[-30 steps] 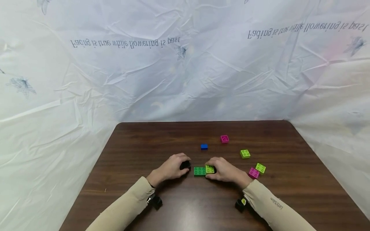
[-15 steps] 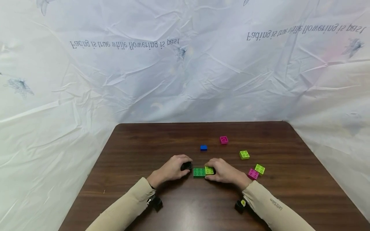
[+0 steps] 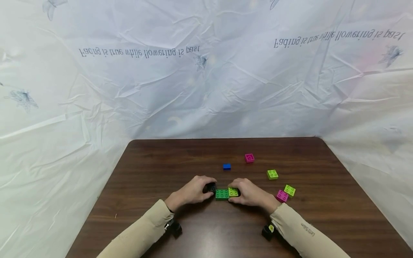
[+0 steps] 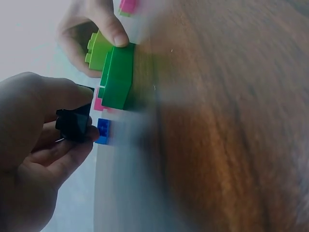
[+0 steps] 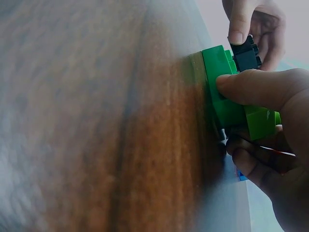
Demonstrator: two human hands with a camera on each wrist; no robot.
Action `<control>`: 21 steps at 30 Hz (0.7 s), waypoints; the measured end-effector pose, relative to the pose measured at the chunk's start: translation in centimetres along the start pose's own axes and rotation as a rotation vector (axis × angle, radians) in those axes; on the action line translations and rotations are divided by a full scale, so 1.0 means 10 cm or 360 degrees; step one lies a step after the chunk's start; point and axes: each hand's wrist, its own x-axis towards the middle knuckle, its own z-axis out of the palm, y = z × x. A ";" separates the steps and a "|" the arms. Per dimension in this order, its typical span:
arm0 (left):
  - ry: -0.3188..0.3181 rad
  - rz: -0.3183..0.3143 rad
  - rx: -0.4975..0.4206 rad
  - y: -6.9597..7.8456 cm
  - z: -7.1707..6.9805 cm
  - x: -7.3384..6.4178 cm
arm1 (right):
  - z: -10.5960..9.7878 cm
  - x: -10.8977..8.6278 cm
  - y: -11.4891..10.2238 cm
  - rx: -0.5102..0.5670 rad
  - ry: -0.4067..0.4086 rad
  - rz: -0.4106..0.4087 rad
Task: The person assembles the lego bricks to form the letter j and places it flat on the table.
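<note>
My left hand (image 3: 191,191) pinches a black toy brick (image 4: 73,123) between thumb and fingers, its studs facing up. Just to the right, a green toy brick (image 3: 222,194) with two rows of studs stands low over the table. A lime brick (image 3: 233,192) sits on its right end. My right hand (image 3: 254,193) grips this pair at that end; in the right wrist view the thumb presses the side of the green brick. The black brick is close by the left, bare-studded end of the green brick, higher than its body.
On the brown table (image 3: 155,157) lie a blue brick (image 3: 227,167), an upturned magenta brick (image 3: 249,158) and a lime brick (image 3: 272,174) farther back. A magenta brick (image 3: 282,195) and another lime brick (image 3: 289,190) lie together by the right forearm. A white sheet (image 3: 206,89) hangs behind.
My left hand has moved a little to the right with the black brick, up to the green brick's left end. The right hand still holds the green and lime bricks in place.
</note>
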 end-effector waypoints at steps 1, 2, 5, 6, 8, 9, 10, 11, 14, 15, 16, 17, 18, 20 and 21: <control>-0.0009 -0.0002 -0.0006 0.00 0.00 0.00 | 0.00 0.00 0.00 -0.0005 0.0002 -0.0004; -0.0016 -0.0004 -0.0013 0.00 0.01 0.00 | 0.00 0.00 0.01 -0.0008 0.0004 -0.0009; -0.0033 -0.0011 -0.0025 0.00 0.01 0.00 | 0.01 0.00 0.01 -0.0011 0.0011 -0.0015; -0.0036 -0.0012 -0.0029 0.01 0.01 -0.01 | 0.01 0.00 0.01 -0.0010 0.0014 -0.0017; -0.0046 -0.0010 -0.0038 0.01 0.02 -0.01 | 0.02 0.00 0.02 -0.0009 0.0018 -0.0020; -0.0052 -0.0009 -0.0041 0.02 0.02 -0.01 | 0.02 0.00 0.02 -0.0009 0.0019 -0.0023; -0.0057 -0.0007 -0.0044 0.02 0.02 -0.01 | 0.02 -0.01 0.02 -0.0009 0.0021 -0.0026; -0.0065 -0.0006 -0.0050 0.02 0.01 0.00 | 0.02 -0.01 0.02 -0.0008 0.0023 -0.0025; -0.0084 0.0001 -0.0053 0.02 0.01 0.01 | 0.02 0.00 0.02 -0.0015 0.0029 -0.0029; -0.0088 0.0004 -0.0056 0.02 0.01 0.01 | 0.02 0.00 0.02 -0.0018 0.0031 -0.0032; -0.0091 0.0008 -0.0055 0.02 0.01 0.02 | 0.01 0.00 0.02 -0.0018 0.0035 -0.0031; -0.0095 0.0009 -0.0056 0.02 0.01 0.02 | 0.01 0.00 0.01 -0.0018 0.0038 -0.0030; -0.0097 0.0013 -0.0054 0.02 0.01 0.02 | 0.01 0.00 0.01 -0.0020 0.0041 -0.0033; -0.0099 0.0018 -0.0050 0.02 0.01 0.02 | 0.01 0.00 0.01 -0.0022 0.0047 -0.0040; -0.0100 0.0021 -0.0048 0.02 0.01 0.02 | 0.01 0.00 0.01 -0.0022 0.0050 -0.0043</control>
